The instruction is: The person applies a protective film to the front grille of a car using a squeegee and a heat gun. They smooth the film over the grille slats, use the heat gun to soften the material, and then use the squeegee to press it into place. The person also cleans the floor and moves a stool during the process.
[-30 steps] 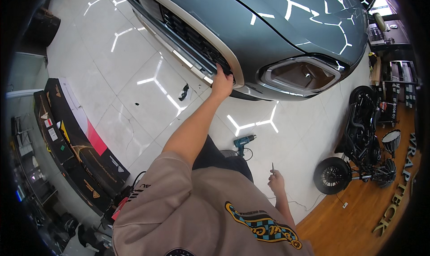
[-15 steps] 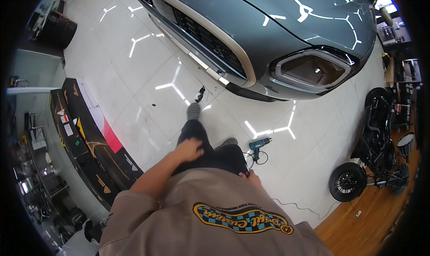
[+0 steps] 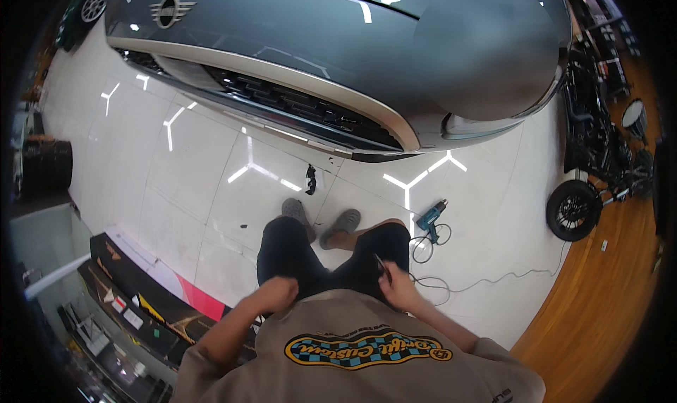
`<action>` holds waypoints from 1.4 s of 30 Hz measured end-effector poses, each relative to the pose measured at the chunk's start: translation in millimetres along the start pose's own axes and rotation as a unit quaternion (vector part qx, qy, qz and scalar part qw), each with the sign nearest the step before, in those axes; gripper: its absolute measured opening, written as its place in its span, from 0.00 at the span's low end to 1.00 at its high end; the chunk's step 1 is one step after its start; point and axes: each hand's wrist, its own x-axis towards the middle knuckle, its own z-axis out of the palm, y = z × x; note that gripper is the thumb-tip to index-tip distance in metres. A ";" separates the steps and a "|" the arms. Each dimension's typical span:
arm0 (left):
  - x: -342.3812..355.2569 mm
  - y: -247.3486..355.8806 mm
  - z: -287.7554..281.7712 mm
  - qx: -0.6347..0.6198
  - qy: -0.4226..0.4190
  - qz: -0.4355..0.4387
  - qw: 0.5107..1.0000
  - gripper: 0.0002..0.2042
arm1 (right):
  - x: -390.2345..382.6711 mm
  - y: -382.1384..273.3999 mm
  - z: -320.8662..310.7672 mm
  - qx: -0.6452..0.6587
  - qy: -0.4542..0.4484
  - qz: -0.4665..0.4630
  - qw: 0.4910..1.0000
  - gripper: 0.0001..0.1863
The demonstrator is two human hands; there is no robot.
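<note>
My left hand [image 3: 281,292] is low by my dark shorts [image 3: 282,251], fingers curled; whatever they hold, if anything, is hidden. My right hand [image 3: 395,288] is closed on a small slim tool [image 3: 381,263], apparently a knife, over my right thigh. Before me stands a grey-blue car [image 3: 296,29], with a dark grille [image 3: 303,103] framed by a beige trim strip; a blurred patch covers its right headlight area. A teal heat gun [image 3: 430,214] with a looped cord lies right of my feet. A black scrap [image 3: 310,179] lies on the tiles below the bumper.
A black motorcycle [image 3: 592,142] stands at right beside a wooden floor strip [image 3: 585,318]. Long dark boxes [image 3: 130,294] lie lower left. A black drum [image 3: 46,167] and part of a green car [image 3: 77,19] are further left. The white tiled floor [image 3: 197,177] carries a long cord.
My left hand left the grille and dropped to my lap. My right hand with the tool rose toward my thigh. My view swung, bringing more of the car's front and my feet into sight.
</note>
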 end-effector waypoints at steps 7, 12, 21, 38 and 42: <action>165.8 72.5 -175.8 0.141 0.534 0.362 0.751 0.13 | 171.3 -64.8 -32.1 0.057 0.166 -0.307 0.935 0.25; 237.8 68.2 -194.5 0.280 0.608 0.498 0.551 0.18 | 235.4 -31.5 -18.7 0.049 0.312 -0.434 0.844 0.18; 256.5 61.2 -188.9 0.257 0.599 0.548 0.525 0.16 | 248.4 -25.8 4.8 0.087 0.423 -0.445 0.784 0.19; 255.5 52.5 -201.2 0.262 0.542 0.602 0.525 0.17 | 273.9 -45.3 45.3 0.033 0.495 -0.406 0.767 0.21; 261.0 48.5 -197.2 0.245 0.543 0.600 0.533 0.19 | 283.4 -43.8 46.2 -0.004 0.509 -0.405 0.759 0.22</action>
